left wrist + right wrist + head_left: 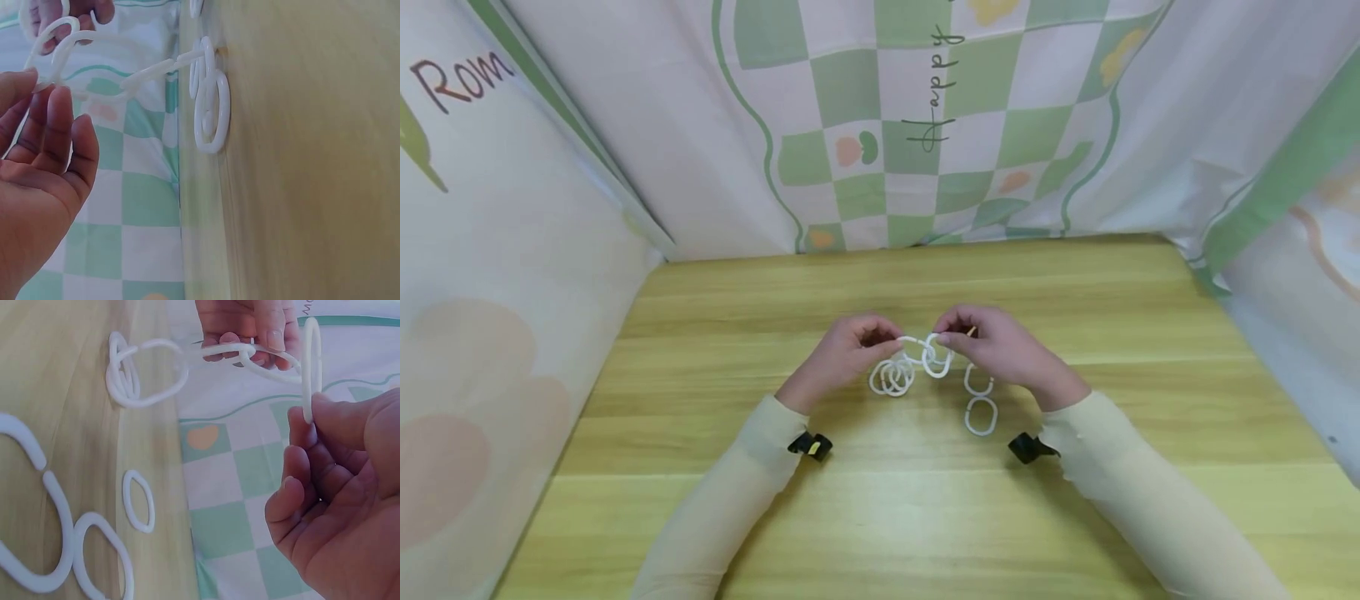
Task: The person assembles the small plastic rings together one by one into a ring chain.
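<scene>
My left hand (pixel 848 350) pinches a white plastic link (pixel 914 338) between thumb and fingertips. Opposite it, the right hand (pixel 1000 346) grips another white link (pixel 306 375) by its lower edge, thumb against fingers. Above the wooden table, these two oval links meet and overlap between the hands. From the left hand's side, more joined links hang down to a small pile (pixel 212 149) on the tabletop. Narrow gaps show in the outlines of some links.
Below the right hand lie loose white links (pixel 981 434) on the wooden table (pixel 887 517); in the right wrist view one large link (pixel 59 506) has a visible gap. A patterned curtain (pixel 910 196) hangs along the table's far edge, with white cloth at both sides.
</scene>
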`<control>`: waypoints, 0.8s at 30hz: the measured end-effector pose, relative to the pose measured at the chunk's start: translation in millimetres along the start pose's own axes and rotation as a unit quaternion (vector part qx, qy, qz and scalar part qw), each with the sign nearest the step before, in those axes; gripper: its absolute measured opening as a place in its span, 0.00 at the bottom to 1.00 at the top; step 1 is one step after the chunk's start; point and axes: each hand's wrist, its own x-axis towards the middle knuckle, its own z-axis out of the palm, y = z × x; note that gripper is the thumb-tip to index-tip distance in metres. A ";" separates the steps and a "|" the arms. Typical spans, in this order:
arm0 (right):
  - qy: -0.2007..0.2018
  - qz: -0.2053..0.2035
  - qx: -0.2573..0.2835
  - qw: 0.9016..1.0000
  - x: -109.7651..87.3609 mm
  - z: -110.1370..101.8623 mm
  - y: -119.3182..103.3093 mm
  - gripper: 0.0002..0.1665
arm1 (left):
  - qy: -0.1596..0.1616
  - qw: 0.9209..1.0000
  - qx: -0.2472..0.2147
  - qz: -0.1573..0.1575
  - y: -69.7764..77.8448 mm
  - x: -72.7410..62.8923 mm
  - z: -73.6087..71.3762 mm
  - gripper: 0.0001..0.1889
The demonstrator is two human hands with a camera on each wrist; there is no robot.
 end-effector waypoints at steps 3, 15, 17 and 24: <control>0.007 0.007 0.003 1.000 1.2 0.7 -2.6 0.05 | -0.006 1.000 0.009 0.005 2.9 -0.4 2.0 0.09; 0.019 0.007 -0.002 1.000 2.0 4.3 -1.4 0.05 | -0.016 1.000 0.026 0.008 3.0 -0.6 3.4 0.08; 0.021 0.003 -0.003 1.000 2.3 5.6 -0.7 0.06 | -0.019 0.999 0.026 0.016 0.6 -0.3 3.2 0.07; 0.022 -0.002 -0.010 1.000 2.8 8.6 -1.5 0.06 | -0.028 0.999 0.004 0.024 -0.9 -1.4 3.4 0.06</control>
